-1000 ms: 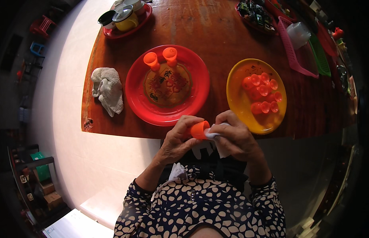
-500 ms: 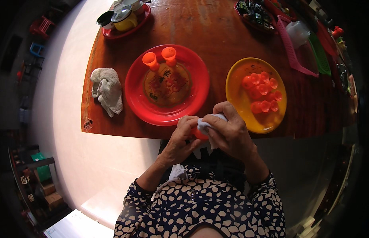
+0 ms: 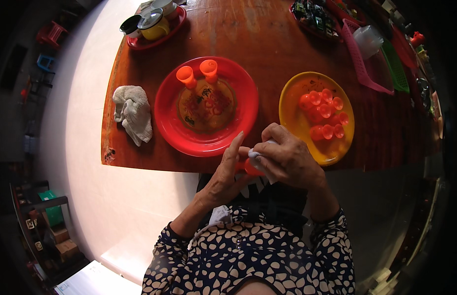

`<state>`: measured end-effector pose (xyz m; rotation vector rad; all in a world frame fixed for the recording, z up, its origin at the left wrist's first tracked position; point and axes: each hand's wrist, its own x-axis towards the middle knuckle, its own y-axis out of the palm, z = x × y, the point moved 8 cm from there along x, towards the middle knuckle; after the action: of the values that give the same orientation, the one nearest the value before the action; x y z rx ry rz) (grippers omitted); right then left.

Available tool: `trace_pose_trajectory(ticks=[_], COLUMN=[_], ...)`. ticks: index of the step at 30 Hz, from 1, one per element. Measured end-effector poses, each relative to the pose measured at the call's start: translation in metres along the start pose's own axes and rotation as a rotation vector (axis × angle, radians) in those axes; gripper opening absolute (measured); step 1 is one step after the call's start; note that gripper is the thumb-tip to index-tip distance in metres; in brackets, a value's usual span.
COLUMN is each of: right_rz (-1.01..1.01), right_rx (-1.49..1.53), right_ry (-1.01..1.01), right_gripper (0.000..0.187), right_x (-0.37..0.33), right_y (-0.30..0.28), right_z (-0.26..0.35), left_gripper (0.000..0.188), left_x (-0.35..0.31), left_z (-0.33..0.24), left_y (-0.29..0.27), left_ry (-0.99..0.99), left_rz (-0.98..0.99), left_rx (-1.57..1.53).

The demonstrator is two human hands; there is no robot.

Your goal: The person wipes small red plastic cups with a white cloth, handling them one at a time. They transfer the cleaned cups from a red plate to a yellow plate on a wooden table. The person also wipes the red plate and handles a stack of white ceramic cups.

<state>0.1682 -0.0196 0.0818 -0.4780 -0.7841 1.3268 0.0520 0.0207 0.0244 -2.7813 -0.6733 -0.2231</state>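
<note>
My left hand holds a small orange cup at the table's near edge, index finger raised. My right hand presses a white cloth onto that cup and covers most of it. Just beyond my hands lies a red plate with two orange cups standing upside down at its far side. To the right, a yellow plate carries several more orange cups.
A crumpled grey rag lies left of the red plate on the brown wooden table. A red tray with a yellow lidded mug is far left; a pink basket with a clear container is far right.
My right hand has closed over the orange cup with the white cloth, hiding most of it. Both hands shifted slightly toward my body; the plates stayed put.
</note>
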Motion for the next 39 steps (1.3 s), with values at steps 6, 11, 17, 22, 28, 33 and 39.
trace_pose_trajectory(ticks=[6,11,17,22,28,33,39], right_rz=[0.178,0.258,0.189,0.236,-0.244,-0.521,-0.62], right_rx=[0.098,0.018,0.207,0.617,1.402,1.677,0.961], right_ry=[-0.002,-0.197,-0.023,0.115,0.524,0.59,0.39], right_gripper=[0.01,0.01,0.016,0.022,0.028,0.022,0.032], right_x=[0.007,0.005,0.012,0.013,-0.007,-0.023,-0.021], right_y=[0.0,0.01,0.001,0.008,0.033,0.066,0.07], right_z=[-0.01,0.029,-0.005,-0.027,-0.079,-0.076,-0.042], left_gripper=[0.108,0.109,0.105,0.101,0.073,0.055,0.053], left_x=[-0.002,-0.003,0.004,-0.003,-0.003,0.002,0.006], left_z=[-0.002,0.005,-0.014,0.002,0.017,0.026,0.034], left_y=[0.004,0.006,0.004,0.004,-0.014,-0.02,-0.001], left_ry=[0.066,0.068,0.125,-0.007,-0.16,-0.2,-0.254], left_rz=[0.056,0.083,0.045,-0.026,-0.166,-0.422,-0.44], left_rx=[0.02,0.083,0.051,-0.213,-0.598,-0.792,-0.875])
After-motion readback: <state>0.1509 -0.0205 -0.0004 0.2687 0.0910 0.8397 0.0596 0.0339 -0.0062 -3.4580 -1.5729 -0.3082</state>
